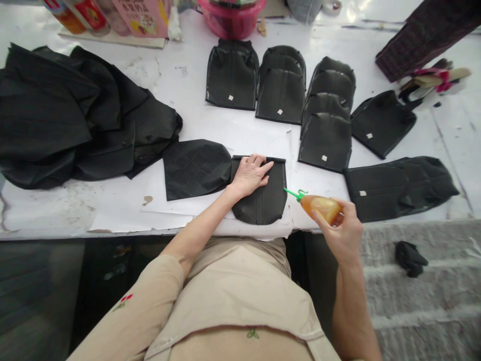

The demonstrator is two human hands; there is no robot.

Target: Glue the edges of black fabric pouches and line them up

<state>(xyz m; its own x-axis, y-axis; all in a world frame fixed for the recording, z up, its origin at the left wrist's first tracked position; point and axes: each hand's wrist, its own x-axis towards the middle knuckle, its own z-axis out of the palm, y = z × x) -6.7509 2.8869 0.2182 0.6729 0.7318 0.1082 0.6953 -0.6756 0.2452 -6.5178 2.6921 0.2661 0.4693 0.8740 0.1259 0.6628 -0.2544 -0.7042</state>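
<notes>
My left hand [252, 175] lies flat on a black fabric piece [259, 205] with one rounded end, its fingers spread near the straight, folded edge. In my right hand [343, 228] is a squeeze bottle [322, 208] of amber liquid with a green nozzle. The nozzle's tip is at the right edge of the black piece; whether it touches cannot be made out. Left of my left hand, a second black piece [199, 168] with faint grid lines lies against the first. Both rest on white paper [150, 213] near the table's front edge.
A large heap of black fabric [75, 115] covers the table's left. Several black pieces [280, 85] with small white tags lie at the back and right. A pink basin [233, 20], a pink carton [145, 17] and bottles stand behind. A dark box-like object [424, 37] rises at the back right.
</notes>
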